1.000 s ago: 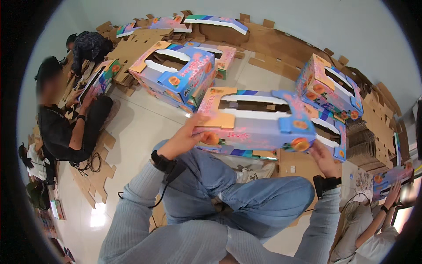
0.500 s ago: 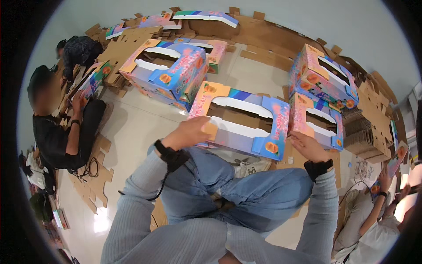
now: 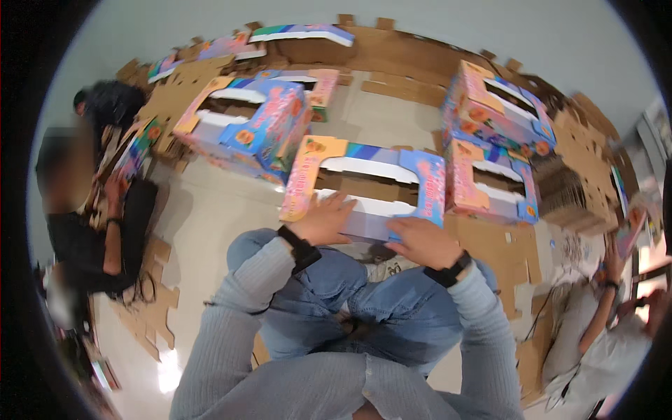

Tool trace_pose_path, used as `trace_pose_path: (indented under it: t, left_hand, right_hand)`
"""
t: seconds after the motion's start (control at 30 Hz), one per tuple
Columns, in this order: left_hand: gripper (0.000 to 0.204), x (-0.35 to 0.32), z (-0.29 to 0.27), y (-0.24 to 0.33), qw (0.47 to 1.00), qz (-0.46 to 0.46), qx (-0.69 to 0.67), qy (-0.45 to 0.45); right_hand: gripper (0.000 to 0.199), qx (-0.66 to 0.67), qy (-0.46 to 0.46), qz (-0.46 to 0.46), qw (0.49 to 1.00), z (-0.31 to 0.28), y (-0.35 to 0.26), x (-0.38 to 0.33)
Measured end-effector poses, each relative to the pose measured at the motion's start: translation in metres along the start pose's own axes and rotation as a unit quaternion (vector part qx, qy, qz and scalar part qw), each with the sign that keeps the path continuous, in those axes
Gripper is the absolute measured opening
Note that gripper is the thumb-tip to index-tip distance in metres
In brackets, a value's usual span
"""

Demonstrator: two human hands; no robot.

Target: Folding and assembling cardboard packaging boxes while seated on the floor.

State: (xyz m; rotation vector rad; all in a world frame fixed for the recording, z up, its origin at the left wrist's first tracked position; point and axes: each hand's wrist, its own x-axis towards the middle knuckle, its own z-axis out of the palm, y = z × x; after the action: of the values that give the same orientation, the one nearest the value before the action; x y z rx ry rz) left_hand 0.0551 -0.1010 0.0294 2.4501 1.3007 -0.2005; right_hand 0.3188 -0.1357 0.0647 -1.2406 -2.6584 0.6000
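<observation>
Pale floor [image 3: 231, 203] spreads out under a litter of flat brown cardboard sheets [image 3: 413, 59] and brightly printed fruit cartons, with a grey wall beyond them. Directly ahead of the person's knees lies a colourful open-topped carton [image 3: 364, 183], pink, orange and blue with flower prints, its near white edge under both hands. Flat on that near edge rests the left hand [image 3: 324, 218], fingers spread and extended over the rim, pressing on the card rather than gripping it. Likewise the right hand [image 3: 422, 241] rests on the carton's near right part, fingers loosely stretched toward the blue corner panel just past its fingertips (whether the thumb curls under the edge cannot be told). Each wrist wears a black band, and grey ribbed sleeves run back over blue jeans [image 3: 364, 308]. Beyond the left fingertips stands a second assembled carton [image 3: 245, 126]; beyond and to the right of the right fingertips sit two more cartons [image 3: 493, 140], one on the other. Far out to the left a person in black [image 3: 98, 224] sits handling card, and at the lower right another person's arm [image 3: 602, 315] shows.
</observation>
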Motion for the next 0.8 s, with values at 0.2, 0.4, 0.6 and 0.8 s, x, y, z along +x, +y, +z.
trace_pose_path:
  t: [0.2,0.4,0.6,0.8]
  left_hand:
    - [0.070,-0.010,-0.013,-0.041,0.980,0.028,-0.160,0.116]
    - [0.046,-0.006,0.011,-0.079,0.871,-0.098,-0.411,0.251]
    - [0.043,-0.001,0.015,-0.096,0.830,-0.067,-0.419,0.362]
    - [0.046,-0.008,0.007,-0.088,0.778,-0.070,-0.452,0.431]
  right_hand:
    - [0.050,-0.062,0.051,-0.018,0.997,0.040,-0.024,0.045]
    - [0.113,-0.200,0.074,0.072,0.974,0.076,-0.038,0.090]
    - [0.114,-0.197,0.038,0.103,0.974,0.077,-0.024,0.098]
    - [0.101,-0.167,0.093,0.102,0.976,0.038,-0.004,0.071]
